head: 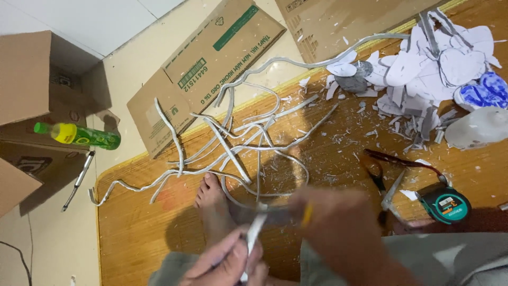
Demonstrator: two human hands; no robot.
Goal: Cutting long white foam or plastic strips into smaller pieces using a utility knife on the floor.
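- A head camera looks down at a person seated on a woven mat (148,233), with a bare foot (212,204) stretched out on it.
- The left hand (228,262), low in the middle of the view, is closed around a pale grey strip (253,235), fingers pinching it near its lower end.
- The strip stands nearly upright and rises from the left hand toward the right hand.
- The right hand (330,220) is blurred; it is closed around a cutter (286,214) with a yellow part by the fingers, and the blade meets the top of the strip.
- Above the foot, many long thin grey trimmings (233,143) lie tangled across the mat, some reaching onto the pale floor.
- To the right of the right hand lie scissors (389,196) with dark handles, and just beside them a green and black tape measure (444,204).
- In the upper right corner is a heap of white and grey cut pieces (423,69), one with a blue pattern, with small scraps scattered below it.
- A flattened cardboard box (206,69) lies on the floor above the trimmings.
- At the left, an open cardboard box (26,79) stands with a green bottle (79,135) with a yellow label lying beside it.
- A screwdriver (78,180) lies on the floor below the bottle.
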